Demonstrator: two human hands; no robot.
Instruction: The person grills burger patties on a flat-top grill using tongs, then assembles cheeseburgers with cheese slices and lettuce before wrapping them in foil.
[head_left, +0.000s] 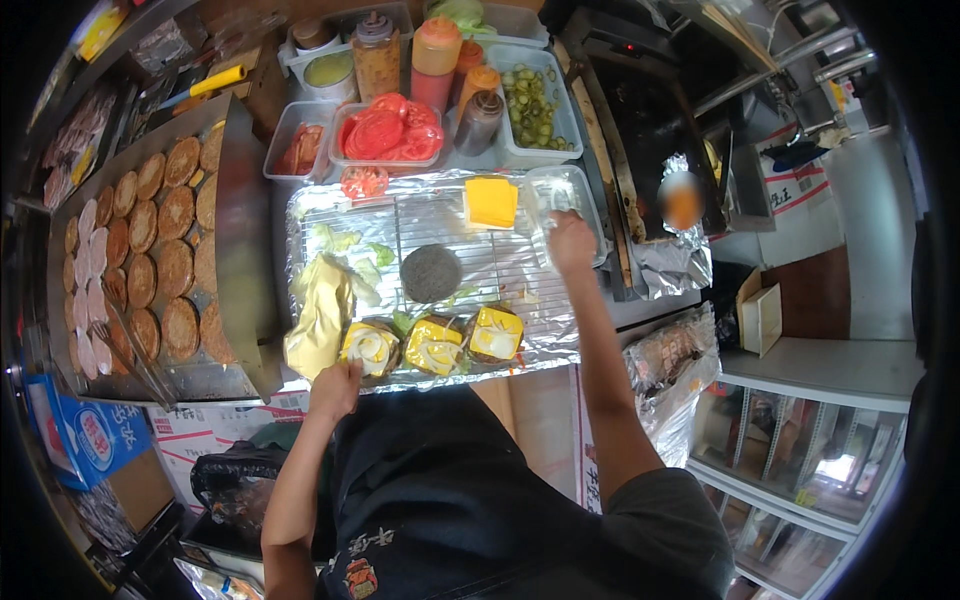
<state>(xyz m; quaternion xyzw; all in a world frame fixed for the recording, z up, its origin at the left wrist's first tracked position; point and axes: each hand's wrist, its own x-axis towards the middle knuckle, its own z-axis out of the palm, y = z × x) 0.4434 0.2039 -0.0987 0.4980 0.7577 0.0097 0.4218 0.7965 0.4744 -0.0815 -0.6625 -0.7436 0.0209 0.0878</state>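
Observation:
My right hand (574, 241) reaches into a clear plastic container (592, 196) with white onion slices (559, 196) in it. Its fingertips are down among them, so their grip is hidden. At the tray's front edge, my left hand (336, 388) touches or nearly touches the leftmost of three open burgers (381, 358). What its fingers hold cannot be told. The middle burger (433, 346) and the right burger (496, 334) also bear yellow cheese and onion. Behind them a dark round bun piece (430, 273) lies on the foil-lined wire rack (465, 255). Gold foil wrap (322, 319) lies at the left.
Cheese slices (490, 202), a tomato slice (364, 182) and lettuce (334, 238) lie on the rack. Behind stand tubs of tomatoes (390, 133) and pickles (536, 105), with sauce bottles (435, 64). Left is a griddle of patties (176, 214) with metal tongs (131, 345); right, a dark cooker (645, 112).

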